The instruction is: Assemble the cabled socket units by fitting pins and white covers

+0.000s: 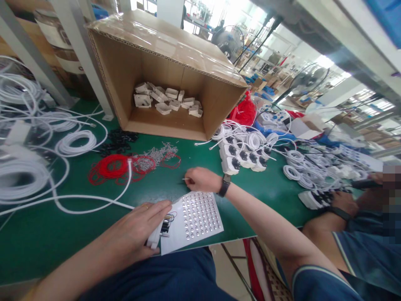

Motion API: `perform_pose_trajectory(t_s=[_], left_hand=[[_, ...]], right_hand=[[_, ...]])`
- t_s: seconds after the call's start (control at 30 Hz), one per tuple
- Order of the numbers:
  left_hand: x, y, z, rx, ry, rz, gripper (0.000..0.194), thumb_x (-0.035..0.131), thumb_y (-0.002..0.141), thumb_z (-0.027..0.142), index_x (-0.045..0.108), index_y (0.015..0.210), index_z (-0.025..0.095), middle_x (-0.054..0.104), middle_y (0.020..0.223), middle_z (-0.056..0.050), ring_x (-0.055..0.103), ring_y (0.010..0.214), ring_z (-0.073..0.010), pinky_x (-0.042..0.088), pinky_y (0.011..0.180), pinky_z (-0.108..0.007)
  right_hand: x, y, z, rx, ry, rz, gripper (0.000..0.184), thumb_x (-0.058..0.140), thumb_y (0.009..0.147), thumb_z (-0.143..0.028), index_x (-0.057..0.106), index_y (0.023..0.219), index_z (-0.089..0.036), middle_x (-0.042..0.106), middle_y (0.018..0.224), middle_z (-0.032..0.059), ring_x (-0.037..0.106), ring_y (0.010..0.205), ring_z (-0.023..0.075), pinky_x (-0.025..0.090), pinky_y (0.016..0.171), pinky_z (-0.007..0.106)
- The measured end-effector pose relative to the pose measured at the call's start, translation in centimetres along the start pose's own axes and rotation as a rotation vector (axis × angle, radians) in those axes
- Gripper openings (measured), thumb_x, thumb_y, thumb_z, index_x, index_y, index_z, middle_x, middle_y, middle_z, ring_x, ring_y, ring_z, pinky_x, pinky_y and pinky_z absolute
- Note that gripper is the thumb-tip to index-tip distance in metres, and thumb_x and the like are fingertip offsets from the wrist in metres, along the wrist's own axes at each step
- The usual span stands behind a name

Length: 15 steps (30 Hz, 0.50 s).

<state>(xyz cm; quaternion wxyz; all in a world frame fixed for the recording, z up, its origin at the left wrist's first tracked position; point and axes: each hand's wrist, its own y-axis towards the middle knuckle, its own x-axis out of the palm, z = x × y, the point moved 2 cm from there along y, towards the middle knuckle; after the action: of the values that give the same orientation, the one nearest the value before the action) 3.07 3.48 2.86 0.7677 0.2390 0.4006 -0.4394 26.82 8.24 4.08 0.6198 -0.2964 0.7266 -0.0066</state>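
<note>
My left hand (140,228) is closed around a white plastic housing (153,237) at the table's front edge. Black parts and thin wires (167,223) show at the housing's open right side. Beside it lies a white sheet (177,242) carrying rows of clear round stick-on dots (200,215). My right hand (202,179), with a dark wristband, is over the table just beyond the sheet. Its fingers are pinched together, and a thin pale sliver shows at their tips, too small to name. A white cable (122,195) runs up to the left hand.
A cardboard box (172,31) on its side holds several white plastic shells (163,108). Red wire (108,166) and small metal pins (156,156) lie before it. Coiled white cables (78,143) are at left, white housings (230,163) at right. A co-worker's hand (344,202) is far right.
</note>
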Motion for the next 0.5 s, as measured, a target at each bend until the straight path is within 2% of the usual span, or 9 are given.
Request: perform_pose_trajectory(t_s=[0.2,0.3,0.37,0.4,0.5], left_hand=[[0.0,0.3,-0.7,-0.029,0.001,0.018,0.075,0.068,0.062,0.019,0.043,0.133,0.021,0.049,0.137,-0.011,0.049,0.123,-0.0266,0.042,0.103,-0.039],[-0.6,0.9,-1.0,-0.076,-0.009,0.012,0.074,0.065,0.064,0.017,0.042,0.134,0.020,0.046,0.140,-0.011,0.046,0.126,-0.0273,0.039,0.105,-0.041],[-1.4,1.8,-1.1,-0.102,-0.037,-0.021,0.072,0.065,0.066,0.021,0.042,0.134,0.019,0.044,0.141,-0.011,0.046,0.126,-0.0271,0.039,0.105,-0.040],[-1.8,2.3,-1.2,-0.112,-0.052,-0.031,0.070,0.065,0.067,0.024,0.042,0.134,0.019,0.044,0.140,-0.011,0.048,0.124,-0.0268,0.040,0.104,-0.039],[-2.9,3.5,-1.2,-0.140,-0.068,-0.005,0.062,0.065,0.069,0.030,0.048,0.126,0.019,0.047,0.135,-0.010,0.054,0.116,-0.0254,0.046,0.098,-0.036]], right_hand=[[-0.3,-0.9,-0.6,-0.002,-0.004,0.069,0.013,0.049,0.081,-0.014,0.062,0.081,-0.016,0.064,0.091,0.0057,0.056,0.077,0.0144,0.034,0.063,0.024],[-2.4,-2.4,-0.6,0.030,0.079,0.228,0.011,0.049,0.081,-0.011,0.059,0.080,-0.015,0.062,0.088,0.0037,0.054,0.076,0.0124,0.036,0.066,0.022],[-4.1,-3.6,-0.6,0.064,0.204,0.344,0.010,0.050,0.081,-0.011,0.058,0.080,-0.015,0.061,0.084,0.0015,0.052,0.072,0.0105,0.036,0.065,0.021],[-4.9,-4.1,-0.7,0.075,0.277,0.361,0.009,0.049,0.082,-0.012,0.058,0.081,-0.015,0.061,0.082,0.0004,0.051,0.069,0.0097,0.036,0.063,0.020],[-5.4,-4.5,-1.5,0.049,0.420,0.240,0.010,0.050,0.085,-0.018,0.059,0.081,-0.015,0.062,0.077,-0.0013,0.050,0.065,0.0086,0.035,0.059,0.019]])
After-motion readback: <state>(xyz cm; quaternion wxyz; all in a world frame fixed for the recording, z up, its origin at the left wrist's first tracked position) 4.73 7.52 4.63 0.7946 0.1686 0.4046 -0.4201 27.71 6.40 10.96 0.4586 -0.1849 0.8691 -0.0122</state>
